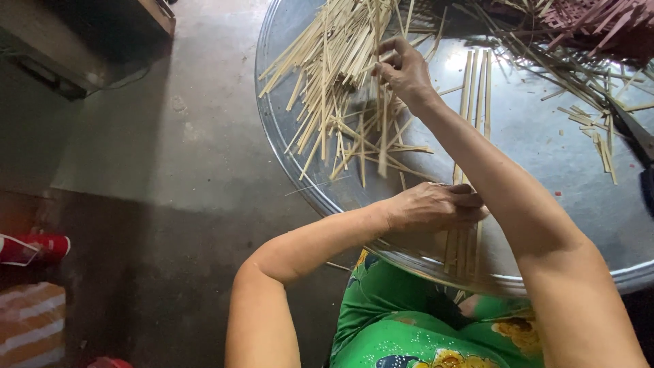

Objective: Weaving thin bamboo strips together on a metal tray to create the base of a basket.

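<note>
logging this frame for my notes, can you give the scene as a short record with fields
surface: round shiny metal tray, rim overhanging the person's lap
left hand: pressed flat on a row of pale bamboo strips lined up side by side
right hand: reaching across into a loose pile of strips, fingers pinched on one thin strip
far right: reddish strips at the tray's top edge
clothing: green floral garment
floor: bare concrete

— Any free room round the right hand (407,68)?
— Bare tray (538,146) just right of it. Left and below, loose sticks (334,88) crowd the way.
— And the left hand (436,206)?
— Aligned sticks (470,136) run beyond it; open floor (184,150) lies left, past the tray rim.
</note>
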